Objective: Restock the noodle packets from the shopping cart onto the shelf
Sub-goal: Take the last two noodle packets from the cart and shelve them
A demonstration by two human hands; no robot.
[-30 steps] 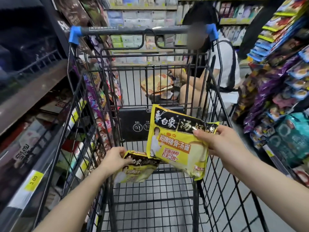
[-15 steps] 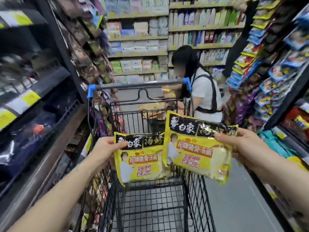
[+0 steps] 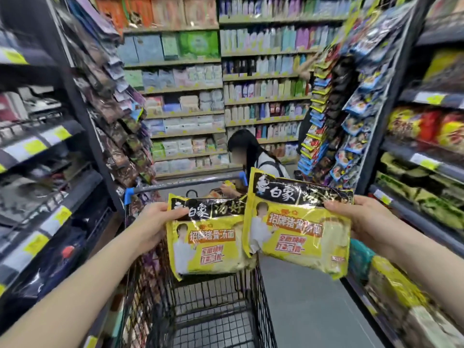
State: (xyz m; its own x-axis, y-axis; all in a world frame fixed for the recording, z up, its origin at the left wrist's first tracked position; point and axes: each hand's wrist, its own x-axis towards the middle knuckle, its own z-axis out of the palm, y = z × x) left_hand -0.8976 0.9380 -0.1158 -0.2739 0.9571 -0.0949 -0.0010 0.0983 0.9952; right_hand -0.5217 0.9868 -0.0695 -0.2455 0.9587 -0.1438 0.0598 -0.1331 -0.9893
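We were at the carrying step: one yellow noodle packet in each hand, both lifted clear above the shopping cart (image 3: 200, 285), neither yet on a shelf. Our left hand (image 3: 153, 227) held the left packet (image 3: 208, 237) by its upper left corner, thumb across the black band on the front and the other fingers hidden behind, so the packet hung down over the cart's basket. Our right hand (image 3: 361, 219) pinched the right packet (image 3: 296, 229) at its upper right corner, thumb (image 3: 334, 205) clamped on the front face, the remaining fingers curled round the edge behind it. The right packet sat a little higher and overlapped the left one's right edge.

We judged that the next move called for turning toward the shelf on the right (image 3: 411, 217), where yellowish packs (image 3: 399, 285) of seemingly similar kind lay low down, though blur kept us from matching the brand. It would need a slot found there, then each packet slid in flat, one hand at a time.

Beyond the cart a person (image 3: 253, 156) crouched in the aisle.
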